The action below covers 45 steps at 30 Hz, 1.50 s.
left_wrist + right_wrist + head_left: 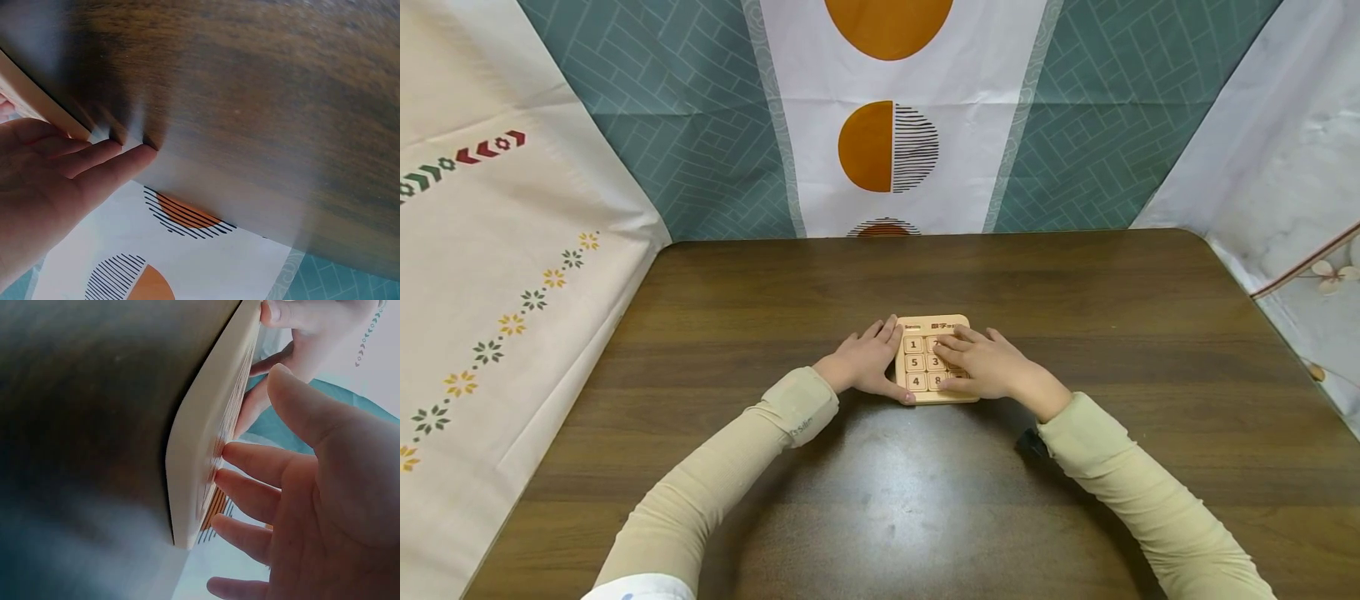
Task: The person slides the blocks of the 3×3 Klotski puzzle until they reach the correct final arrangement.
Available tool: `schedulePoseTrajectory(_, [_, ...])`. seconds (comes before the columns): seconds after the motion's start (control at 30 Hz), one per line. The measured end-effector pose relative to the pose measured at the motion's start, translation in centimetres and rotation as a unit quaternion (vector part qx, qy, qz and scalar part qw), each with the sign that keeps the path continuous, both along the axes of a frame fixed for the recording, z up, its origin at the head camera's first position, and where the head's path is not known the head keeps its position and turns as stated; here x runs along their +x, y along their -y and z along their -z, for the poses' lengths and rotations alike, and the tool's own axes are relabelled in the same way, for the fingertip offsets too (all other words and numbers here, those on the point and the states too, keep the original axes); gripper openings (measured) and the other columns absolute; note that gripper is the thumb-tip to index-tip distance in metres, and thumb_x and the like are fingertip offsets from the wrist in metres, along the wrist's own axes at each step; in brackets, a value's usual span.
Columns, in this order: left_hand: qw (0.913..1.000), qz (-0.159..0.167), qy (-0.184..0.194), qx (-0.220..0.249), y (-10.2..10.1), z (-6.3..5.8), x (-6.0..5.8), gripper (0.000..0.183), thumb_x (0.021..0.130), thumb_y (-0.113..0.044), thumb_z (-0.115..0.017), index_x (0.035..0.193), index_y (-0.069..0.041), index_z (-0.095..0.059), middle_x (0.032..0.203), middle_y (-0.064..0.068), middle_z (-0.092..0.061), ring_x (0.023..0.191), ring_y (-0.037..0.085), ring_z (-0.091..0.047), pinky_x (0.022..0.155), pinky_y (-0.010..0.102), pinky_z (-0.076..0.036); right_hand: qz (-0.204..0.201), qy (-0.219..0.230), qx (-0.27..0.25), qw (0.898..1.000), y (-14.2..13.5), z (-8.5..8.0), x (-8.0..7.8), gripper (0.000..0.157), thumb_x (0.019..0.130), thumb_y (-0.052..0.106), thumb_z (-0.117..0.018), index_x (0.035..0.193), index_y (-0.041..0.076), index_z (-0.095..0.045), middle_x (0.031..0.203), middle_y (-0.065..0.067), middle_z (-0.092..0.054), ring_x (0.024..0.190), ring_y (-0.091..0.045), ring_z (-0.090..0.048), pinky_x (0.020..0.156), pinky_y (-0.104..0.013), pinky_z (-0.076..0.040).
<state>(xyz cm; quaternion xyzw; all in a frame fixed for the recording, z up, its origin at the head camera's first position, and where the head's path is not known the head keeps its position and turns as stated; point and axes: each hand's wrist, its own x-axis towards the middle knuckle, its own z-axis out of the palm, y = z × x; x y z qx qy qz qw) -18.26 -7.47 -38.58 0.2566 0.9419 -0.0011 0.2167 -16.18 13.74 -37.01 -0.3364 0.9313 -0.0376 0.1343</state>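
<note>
A wooden number sliding puzzle (914, 400) lies flat on the table, with tiles such as 1, 5, 3, 4 and 8 showing. My left hand (872, 358) rests along its left side, thumb at the near-left corner and fingers stretched toward the far-left corner. In the left wrist view, the fingers (119, 169) look nearly straight beside the frame's edge. Over the right part of the puzzle spreads my right hand (988, 367), covering the right-hand tiles. The right wrist view shows its extended fingertips (226, 478) at the puzzle's top face, with the thumb held apart.
A dark wood-grain table (737, 333) surrounds the puzzle. Behind it hangs a patterned cloth (700, 150) with orange circles on a white middle strip. Embroidered pale cloth (550, 350) borders the left side, and a floral sheet (1292, 167) the right. A small black object (1032, 444) shows under the right cuff.
</note>
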Motion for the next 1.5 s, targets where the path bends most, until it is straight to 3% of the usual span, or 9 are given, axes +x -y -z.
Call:
schedulePoseTrajectory(0.4, [1.0000, 0.001, -0.002, 0.001, 0.0, -0.1, 0.0, 0.121, 0.065, -0.077, -0.055, 0.146, -0.002, -0.003, 0.151, 0.014, 0.003, 0.137, 0.031, -0.009, 0.102, 0.052, -0.023, -0.002, 0.003, 0.005, 1.000, 0.3, -0.5, 0.1, 0.062, 0.091, 0.049, -0.046, 0.140, 0.012, -0.039, 0.145, -0.006, -0.032, 0.135, -0.031, -0.020, 0.100, -0.060, -0.017])
schedulePoseTrajectory(0.8, [1.0000, 0.008, 0.000, 0.004, 0.1, -0.4, 0.0, 0.125, 0.062, -0.081, -0.051, 0.146, -0.001, -0.005, 0.151, 0.015, 0.002, 0.137, 0.031, -0.008, 0.103, 0.052, -0.021, -0.004, -0.020, 0.000, 1.000, -1.4, -1.0, 1.9, 0.060, 0.089, 0.047, -0.051, 0.137, 0.010, -0.043, 0.143, -0.009, -0.035, 0.133, -0.035, -0.023, 0.098, -0.062, -0.018])
schedulePoseTrajectory(1.1, [0.9999, 0.008, -0.011, -0.003, 0.0, -0.1, 0.1, 0.120, 0.066, -0.076, -0.055, 0.146, -0.002, -0.002, 0.151, 0.015, 0.003, 0.137, 0.031, -0.009, 0.102, 0.053, -0.022, -0.002, -0.018, -0.004, 1.000, -2.1, -0.5, 2.8, 0.062, 0.088, 0.048, -0.051, 0.136, 0.010, -0.044, 0.142, -0.008, -0.038, 0.132, -0.034, -0.025, 0.097, -0.063, -0.020])
schedulePoseTrajectory(1.5, [0.9999, 0.008, -0.006, 0.000, 0.1, -0.2, 0.2, 0.120, 0.066, -0.076, -0.054, 0.146, -0.002, -0.002, 0.151, 0.014, 0.004, 0.137, 0.031, -0.009, 0.102, 0.053, -0.022, -0.002, -0.015, -0.005, 1.000, -2.3, -0.1, 2.7, 0.063, 0.089, 0.048, -0.051, 0.138, 0.010, -0.042, 0.142, -0.008, -0.037, 0.132, -0.034, -0.025, 0.096, -0.063, -0.022])
